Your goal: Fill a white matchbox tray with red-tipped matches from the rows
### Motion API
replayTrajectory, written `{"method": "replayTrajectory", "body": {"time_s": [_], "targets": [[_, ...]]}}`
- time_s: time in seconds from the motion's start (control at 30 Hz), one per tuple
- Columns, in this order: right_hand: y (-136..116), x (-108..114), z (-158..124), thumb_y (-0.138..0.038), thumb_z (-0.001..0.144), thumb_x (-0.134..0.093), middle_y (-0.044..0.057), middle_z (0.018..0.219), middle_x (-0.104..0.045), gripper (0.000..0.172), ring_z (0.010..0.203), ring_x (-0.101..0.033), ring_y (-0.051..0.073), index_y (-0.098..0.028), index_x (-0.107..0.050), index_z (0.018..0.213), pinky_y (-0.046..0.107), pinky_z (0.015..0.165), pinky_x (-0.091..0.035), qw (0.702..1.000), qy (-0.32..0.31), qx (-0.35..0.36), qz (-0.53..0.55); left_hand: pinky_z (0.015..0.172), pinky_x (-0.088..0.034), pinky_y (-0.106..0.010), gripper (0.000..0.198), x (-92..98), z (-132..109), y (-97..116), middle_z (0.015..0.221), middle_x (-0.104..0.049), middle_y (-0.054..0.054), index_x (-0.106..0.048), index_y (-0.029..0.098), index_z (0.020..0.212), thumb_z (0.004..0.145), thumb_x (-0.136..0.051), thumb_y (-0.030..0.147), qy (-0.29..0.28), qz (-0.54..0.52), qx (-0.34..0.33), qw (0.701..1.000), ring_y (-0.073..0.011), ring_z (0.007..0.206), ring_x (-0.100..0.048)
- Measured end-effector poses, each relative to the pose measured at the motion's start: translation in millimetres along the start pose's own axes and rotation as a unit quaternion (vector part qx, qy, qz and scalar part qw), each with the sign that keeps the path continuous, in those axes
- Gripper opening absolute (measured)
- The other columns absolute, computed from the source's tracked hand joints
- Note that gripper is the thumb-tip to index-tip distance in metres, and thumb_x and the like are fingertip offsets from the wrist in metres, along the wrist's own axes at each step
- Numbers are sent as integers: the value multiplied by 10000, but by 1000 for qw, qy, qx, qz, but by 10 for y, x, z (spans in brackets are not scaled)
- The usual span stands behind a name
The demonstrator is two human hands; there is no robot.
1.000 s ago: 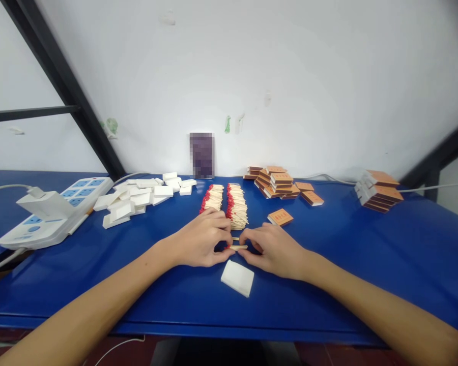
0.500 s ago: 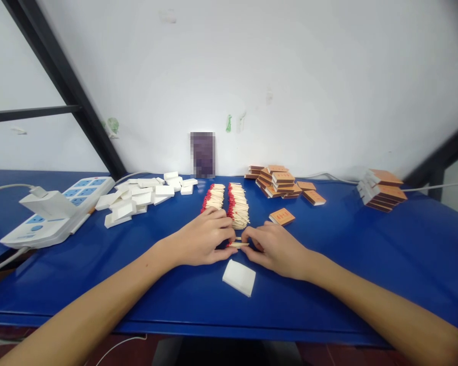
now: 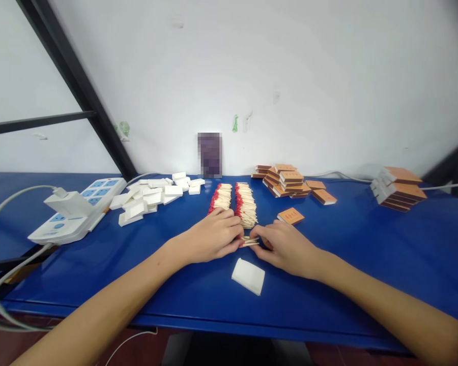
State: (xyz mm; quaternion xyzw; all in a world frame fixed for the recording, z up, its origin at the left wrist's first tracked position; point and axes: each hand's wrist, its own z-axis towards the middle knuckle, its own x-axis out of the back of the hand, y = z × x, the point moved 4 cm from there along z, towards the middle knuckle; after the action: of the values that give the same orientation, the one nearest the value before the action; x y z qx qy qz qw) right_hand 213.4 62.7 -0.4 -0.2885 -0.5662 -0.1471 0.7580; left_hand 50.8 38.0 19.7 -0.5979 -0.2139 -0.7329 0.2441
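My left hand point(image 3: 213, 237) and my right hand point(image 3: 284, 245) meet at the middle of the blue table point(image 3: 366, 264). Both pinch a small bundle of red-tipped matches point(image 3: 249, 242) held between their fingertips just above the tabletop. Right behind the hands lie two long rows of matches point(image 3: 235, 202), red heads to the left. A white inner matchbox tray point(image 3: 248, 276) lies on the table just in front of the hands. A single orange matchbox sleeve point(image 3: 290, 215) sits behind my right hand.
A heap of white trays point(image 3: 152, 195) lies at the back left beside a white power strip point(image 3: 74, 213) with a plug and cables. Piles of orange matchboxes point(image 3: 286, 180) stand at the back centre and far right point(image 3: 399, 189). A black brace point(image 3: 80, 86) crosses the wall.
The view has shifted a little to the left. Both hands have drawn closer together on the bundle of matches; the piles have not moved.
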Motion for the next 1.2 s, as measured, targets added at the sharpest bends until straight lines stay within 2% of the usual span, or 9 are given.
{"method": "replayTrajectory", "body": {"time_s": [0.33,0.47,0.83,1.03,1.2], "targets": [[-14,14,-5,-261,948,-522,-44,589,-539,129,575,-509,133,-182,-621,923,279,666,-298,1000,-8,3,-4,870,-372,-351,220,-6,-7,4,946,-608,-62,-609,164,975,1023,-435,290,7,11,3,1000,-213,900,-503],[-10,12,-18,-262,942,-524,-48,579,-535,115,573,-508,133,-186,-603,910,276,663,-294,1000,-3,6,-4,881,-369,-354,285,6,-7,-8,960,-615,-64,-624,169,979,1034,-424,364,15,1,8,1000,-214,920,-511],[-51,50,-34,-253,896,-535,-53,597,-533,76,572,-495,126,-190,-573,914,280,664,-286,1000,-4,5,10,875,-364,-356,308,14,-12,-4,929,-604,-44,-622,180,949,956,-562,482,11,-38,11,999,-212,891,-507],[-76,70,-45,-268,886,-559,-53,607,-540,92,581,-494,128,-198,-588,939,284,674,-290,1000,-6,1,18,870,-361,-349,266,5,-14,-7,914,-602,-38,-618,183,906,947,-581,443,18,-56,11,998,-208,890,-512],[-76,69,-41,-302,935,-525,-44,612,-546,125,586,-492,129,-197,-579,892,283,660,-288,1000,-10,12,20,853,-370,-342,263,24,-11,13,871,-599,-39,-630,174,874,974,-531,396,29,-56,5,998,-194,853,-515]]}}
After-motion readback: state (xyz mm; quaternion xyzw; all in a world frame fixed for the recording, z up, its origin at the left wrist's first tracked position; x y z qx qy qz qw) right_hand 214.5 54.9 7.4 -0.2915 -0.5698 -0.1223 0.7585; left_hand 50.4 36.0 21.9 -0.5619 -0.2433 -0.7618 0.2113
